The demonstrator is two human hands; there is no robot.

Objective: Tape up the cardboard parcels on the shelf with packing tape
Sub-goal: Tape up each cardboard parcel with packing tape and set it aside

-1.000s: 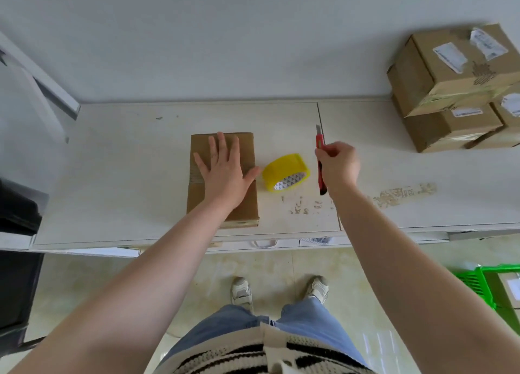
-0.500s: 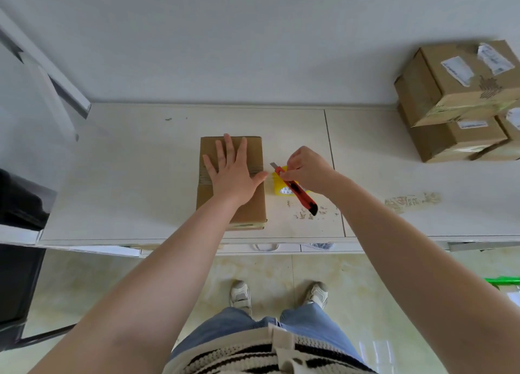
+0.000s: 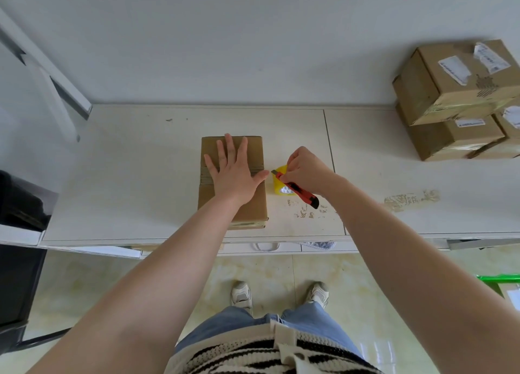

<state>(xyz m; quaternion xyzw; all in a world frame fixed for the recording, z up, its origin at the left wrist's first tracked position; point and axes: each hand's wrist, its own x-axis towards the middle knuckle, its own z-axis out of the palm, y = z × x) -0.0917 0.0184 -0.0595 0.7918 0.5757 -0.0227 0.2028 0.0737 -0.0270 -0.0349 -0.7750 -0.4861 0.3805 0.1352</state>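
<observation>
Count on shelf [image 3: 140, 176]: 1 flat box [image 3: 254, 207] at centre, plus a stack [image 3: 455, 103] of at least 3 boxes at far right, edge of view cut it off. 1 yellow tape roll [image 3: 281, 186]. 1 red knife [image 3: 299, 191]. 2 hands: left [image 3: 235, 173], right [image 3: 308, 169]. 2 shoes [image 3: 242, 294] on floor.

White wall [image 3: 253, 41] behind the work surface. Grey metal bar [image 3: 47, 72] slants across the upper left. Black object [image 3: 22, 202] at the left edge, partly out of view. Scuffed, peeling patch [image 3: 410, 200] on the surface to my right. Pale tiled floor [image 3: 281, 272] below. My light sneakers [image 3: 242, 293], blue jeans [image 3: 225, 325], striped knit hem [image 3: 239, 356]. Green crate [image 3: 501, 279] at the right edge, cut off.
</observation>
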